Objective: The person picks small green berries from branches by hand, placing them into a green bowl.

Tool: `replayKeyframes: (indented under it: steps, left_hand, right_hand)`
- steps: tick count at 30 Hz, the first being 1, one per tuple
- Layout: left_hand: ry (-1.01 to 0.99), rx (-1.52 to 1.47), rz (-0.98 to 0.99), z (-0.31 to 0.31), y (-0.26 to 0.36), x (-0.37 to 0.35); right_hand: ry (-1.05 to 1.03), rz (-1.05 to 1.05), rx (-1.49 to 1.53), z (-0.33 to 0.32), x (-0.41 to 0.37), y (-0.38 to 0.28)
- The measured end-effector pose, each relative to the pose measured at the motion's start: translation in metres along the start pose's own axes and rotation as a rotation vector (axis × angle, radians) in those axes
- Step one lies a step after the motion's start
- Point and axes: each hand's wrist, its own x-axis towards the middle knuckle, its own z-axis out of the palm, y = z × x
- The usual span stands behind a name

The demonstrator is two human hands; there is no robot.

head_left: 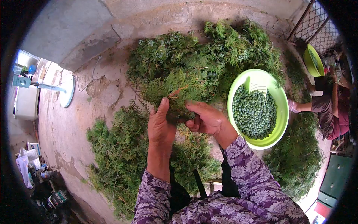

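A leafy green sprig [175, 89] with a brownish stem is held up in front of me. My left hand [161, 125] is closed on its lower end, the thumb pointing up along it. At the sprig's right side is my right hand [204, 117], its fingers curled in and the thumb and fingertips at the leaves; what they pinch is hidden. Right of that hand stands a light green basin [234, 128] holding many small round green berries [255, 114]. A large heap of cut branches [223, 48], with bluish berries among the leaves, lies beyond my hands.
More cut greenery [119, 156] lies at the lower left, between my legs and right of the basin. At the right sits another person [335, 108], near a second green basin [313, 61]. A pale round-based stand [68, 92] is at the left.
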Motion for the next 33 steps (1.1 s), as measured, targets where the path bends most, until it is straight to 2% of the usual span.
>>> replayKeyframes:
  steps: [2,6,8,9,11,12,14,16,17,19,22,26,28,29,31,32,33]
  left_hand:
    - [-0.028,0.014,-0.011,0.000,0.000,0.000]
    - [-0.060,0.027,0.016,-0.003,-0.004,0.003]
    - [-0.062,0.031,0.033,-0.006,-0.006,0.003]
    - [-0.034,0.082,0.037,-0.008,-0.007,0.002]
    - [-0.007,0.133,0.041,-0.006,-0.007,0.001]
    - [0.010,0.134,0.008,-0.001,-0.006,-0.001]
    - [0.028,0.135,-0.024,0.003,-0.006,-0.001]
    - [0.103,0.107,-0.156,0.002,-0.008,0.000]
    - [0.104,0.107,-0.156,0.001,-0.009,0.001]
    - [0.156,0.101,-0.263,-0.003,-0.011,0.002]
    - [0.167,0.245,-0.277,-0.002,-0.010,0.001]
    - [0.172,0.235,-0.302,-0.012,-0.012,0.006]
    - [0.056,0.143,-0.374,-0.011,-0.012,0.006]
    - [0.056,0.143,-0.374,-0.007,-0.013,0.006]
    - [0.139,-0.128,-0.483,0.008,-0.012,0.005]
    - [0.140,-0.128,-0.484,0.006,-0.013,0.005]
    - [0.130,-0.143,-0.402,0.001,-0.015,0.005]
  right_hand:
    - [-0.077,-0.053,0.090,0.000,0.000,0.001]
    - [-0.110,-0.182,0.077,-0.002,-0.001,-0.002]
    - [0.091,-0.384,-0.176,-0.001,-0.001,-0.006]
    - [0.091,-0.384,-0.176,-0.002,0.001,-0.006]
    - [0.258,-0.745,-0.601,-0.006,0.005,-0.004]
    - [0.257,-0.745,-0.601,-0.004,0.004,-0.004]
    - [0.420,-0.952,-0.774,0.003,0.000,-0.002]
    - [0.405,-1.017,-0.868,0.006,-0.002,-0.001]
    - [0.390,-1.082,-0.961,0.007,-0.003,0.000]
    - [0.396,-1.135,-1.025,0.011,-0.007,-0.001]
    - [0.394,-1.185,-1.094,0.014,-0.011,-0.003]
    - [0.401,-1.177,-1.215,0.014,-0.013,-0.005]
    - [0.361,-1.177,-1.228,0.015,-0.013,-0.003]
    - [0.320,-1.178,-1.241,0.015,-0.012,-0.001]
    - [0.315,-1.196,-1.240,0.017,-0.010,0.002]
    - [0.310,-1.215,-1.239,0.017,-0.009,0.004]
    - [0.311,-1.213,-1.239,0.018,-0.009,0.005]
